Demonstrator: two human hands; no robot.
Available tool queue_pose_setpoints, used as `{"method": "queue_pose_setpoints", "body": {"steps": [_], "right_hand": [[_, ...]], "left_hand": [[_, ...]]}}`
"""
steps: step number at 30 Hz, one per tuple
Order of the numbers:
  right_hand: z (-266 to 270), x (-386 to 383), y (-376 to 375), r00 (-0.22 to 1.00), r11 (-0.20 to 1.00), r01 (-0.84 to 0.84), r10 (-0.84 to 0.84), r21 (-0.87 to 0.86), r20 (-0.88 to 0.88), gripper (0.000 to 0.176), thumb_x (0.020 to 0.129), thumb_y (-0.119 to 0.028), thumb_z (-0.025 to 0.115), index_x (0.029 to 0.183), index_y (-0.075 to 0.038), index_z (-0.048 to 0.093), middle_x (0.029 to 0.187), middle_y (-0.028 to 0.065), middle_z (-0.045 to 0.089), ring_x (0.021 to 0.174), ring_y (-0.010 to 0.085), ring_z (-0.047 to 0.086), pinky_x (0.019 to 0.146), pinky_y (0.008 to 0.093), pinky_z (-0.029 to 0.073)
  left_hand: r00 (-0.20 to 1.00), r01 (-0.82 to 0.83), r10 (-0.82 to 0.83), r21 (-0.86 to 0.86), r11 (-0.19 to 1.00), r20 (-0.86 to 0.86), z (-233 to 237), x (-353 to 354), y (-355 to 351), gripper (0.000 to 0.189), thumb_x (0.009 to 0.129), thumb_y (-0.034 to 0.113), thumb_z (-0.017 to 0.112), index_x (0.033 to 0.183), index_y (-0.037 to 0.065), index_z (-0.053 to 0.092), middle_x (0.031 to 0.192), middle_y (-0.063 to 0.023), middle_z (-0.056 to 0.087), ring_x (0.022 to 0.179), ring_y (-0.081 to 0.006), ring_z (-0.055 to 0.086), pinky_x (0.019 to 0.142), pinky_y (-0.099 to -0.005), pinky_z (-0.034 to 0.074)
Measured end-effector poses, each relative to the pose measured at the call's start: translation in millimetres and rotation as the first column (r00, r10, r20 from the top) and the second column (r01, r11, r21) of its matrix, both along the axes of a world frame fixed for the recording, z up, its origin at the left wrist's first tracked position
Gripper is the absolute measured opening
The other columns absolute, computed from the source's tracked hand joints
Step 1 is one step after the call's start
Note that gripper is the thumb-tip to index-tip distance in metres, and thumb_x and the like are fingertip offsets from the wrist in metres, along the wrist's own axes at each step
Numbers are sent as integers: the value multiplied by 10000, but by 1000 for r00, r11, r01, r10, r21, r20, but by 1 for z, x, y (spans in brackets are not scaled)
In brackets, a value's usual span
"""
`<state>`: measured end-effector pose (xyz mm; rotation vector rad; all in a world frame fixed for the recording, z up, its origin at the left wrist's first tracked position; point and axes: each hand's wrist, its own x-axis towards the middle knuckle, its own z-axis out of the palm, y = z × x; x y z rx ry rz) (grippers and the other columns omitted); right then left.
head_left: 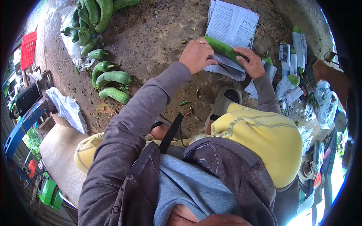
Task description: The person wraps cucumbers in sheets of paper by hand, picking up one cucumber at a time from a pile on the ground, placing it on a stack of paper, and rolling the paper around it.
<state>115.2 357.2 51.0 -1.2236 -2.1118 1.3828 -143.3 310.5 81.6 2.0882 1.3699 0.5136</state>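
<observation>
A long green squash point(221, 46) lies across a stack of printed newspaper sheets point(235, 23) on the ground. My left hand point(198, 55) is curled at the squash's left end, its thumb and fingers closed on the near edge of the newspaper. That edge is partly folded up below the squash. My right hand point(252, 63) grips the squash's right end, with the thumb on the near side and fingers on top. The palms hide part of the paper and both tips of the squash.
Several loose squashes point(114, 77) lie to the left, below a pile point(90, 15) on clear plastic. At right are newspaper-wrapped squashes point(299, 47), a plastic bag point(325, 103) and another person's arm point(332, 77). A red crate point(28, 49) stands far left.
</observation>
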Motion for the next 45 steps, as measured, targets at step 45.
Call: {"method": "queue_pose_setpoints", "body": {"steps": [45], "right_hand": [[5, -69, 13, 962, 885, -123, -5, 449, 274, 481, 646, -72, 712, 1077, -135, 510, 1110, 50, 497, 1062, 261, 474, 868, 411, 397]], "left_hand": [[812, -554, 556, -68, 830, 175, -35, 7, 50, 238, 772, 211, 635, 911, 19, 624, 761, -106, 630, 673, -242, 589, 652, -365, 476]]}}
